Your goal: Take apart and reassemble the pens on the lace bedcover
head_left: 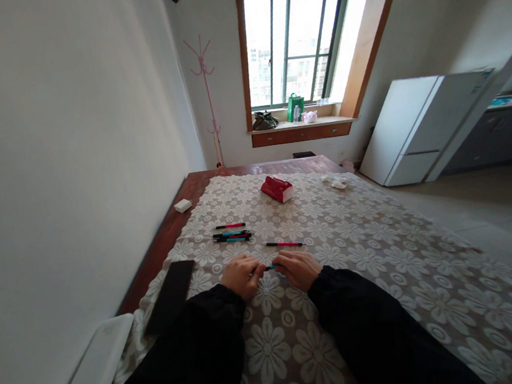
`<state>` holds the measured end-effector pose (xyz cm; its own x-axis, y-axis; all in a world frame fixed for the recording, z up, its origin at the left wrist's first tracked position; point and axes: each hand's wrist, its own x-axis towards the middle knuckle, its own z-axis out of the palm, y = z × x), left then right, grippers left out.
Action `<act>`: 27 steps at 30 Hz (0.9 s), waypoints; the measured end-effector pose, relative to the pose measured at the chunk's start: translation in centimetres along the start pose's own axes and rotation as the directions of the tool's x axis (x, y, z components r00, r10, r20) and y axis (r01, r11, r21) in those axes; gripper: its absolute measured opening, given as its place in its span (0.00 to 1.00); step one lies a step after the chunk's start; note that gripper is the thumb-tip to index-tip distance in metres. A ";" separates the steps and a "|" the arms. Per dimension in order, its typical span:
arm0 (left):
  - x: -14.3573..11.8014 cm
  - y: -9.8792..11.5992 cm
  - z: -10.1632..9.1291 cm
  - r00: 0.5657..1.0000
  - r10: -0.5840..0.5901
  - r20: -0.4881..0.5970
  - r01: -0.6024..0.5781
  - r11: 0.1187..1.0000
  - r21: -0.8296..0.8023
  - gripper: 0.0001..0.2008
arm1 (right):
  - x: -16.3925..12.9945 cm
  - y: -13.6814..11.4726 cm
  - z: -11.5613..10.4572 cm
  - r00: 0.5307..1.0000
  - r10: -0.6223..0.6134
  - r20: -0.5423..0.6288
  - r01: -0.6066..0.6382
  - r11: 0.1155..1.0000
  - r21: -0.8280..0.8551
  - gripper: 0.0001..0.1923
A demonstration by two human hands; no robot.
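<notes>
Between my two hands, just above the floral tablecloth [268, 345], is a blue and black pen [271, 267]. My left hand [243, 276] is closed on its dark end, and my right hand [296, 267] pinches the blue end. Most of the pen is hidden by my fingers. Just beyond my hands lies a red and black pen [285, 245]. Farther left is a small pile of blue, red and black pens [232, 236], with one more red and black pen [231, 225] behind it.
A dark flat slab [170, 295] lies left of my hands, near a white device [96, 370] by the wall. A red tissue pack [276, 189], crumpled white tissue [335, 181] and a small white box [183, 206] sit toward the table's far end.
</notes>
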<state>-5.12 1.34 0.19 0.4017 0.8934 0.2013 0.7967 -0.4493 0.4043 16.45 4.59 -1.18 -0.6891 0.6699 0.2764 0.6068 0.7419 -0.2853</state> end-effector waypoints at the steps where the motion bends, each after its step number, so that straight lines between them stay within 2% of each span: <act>1: 0.0 -0.1 0.0 1.000 -0.004 0.003 0.004 1.000 -0.008 0.21 | 0.0 0.1 0.0 1.000 0.002 0.000 -0.002 1.000 0.004 0.08; 5: 0.1 -0.5 0.3 0.999 -0.052 -0.015 0.051 0.998 -0.031 0.23 | -0.1 0.3 0.0 0.998 0.050 -0.036 -0.049 0.999 0.016 0.07; 10: 0.2 -0.7 0.4 0.995 -0.066 -0.075 0.059 0.995 -0.080 0.11 | -0.1 0.4 -0.1 0.997 0.066 -0.037 -0.066 0.998 -0.011 0.10; 14: 0.1 -0.5 0.2 0.999 -0.027 -0.041 0.022 0.993 -0.116 0.10 | -0.1 0.7 0.1 0.999 0.041 -0.012 -0.042 0.999 -0.035 0.12; 17: 0.1 -0.6 0.2 0.997 -0.050 -0.062 0.043 0.992 -0.115 0.08 | -0.2 0.6 0.0 0.998 0.056 -0.009 -0.057 0.997 -0.053 0.11; 21: 0.1 -0.9 0.5 0.991 -0.100 -0.091 0.088 0.988 -0.129 0.09 | -0.1 0.3 -0.5 0.988 0.144 -0.045 -0.148 0.985 -0.084 0.10; 24: 0.1 -1.1 0.6 0.991 -0.090 -0.102 0.076 0.988 -0.138 0.11 | 0.0 0.2 -0.9 0.965 0.249 -0.080 -0.257 0.960 -0.113 0.09; 27: 0.1 -1.3 0.8 0.990 -0.077 -0.114 0.061 0.989 -0.135 0.12 | -0.1 0.5 -1.0 0.948 0.303 -0.097 -0.315 0.939 -0.138 0.08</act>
<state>-5.81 1.99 -1.01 0.2851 0.9197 0.2699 0.7514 -0.3893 0.5328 17.18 4.93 -0.47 -0.4305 0.8629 0.2648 0.8414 0.4898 -0.2283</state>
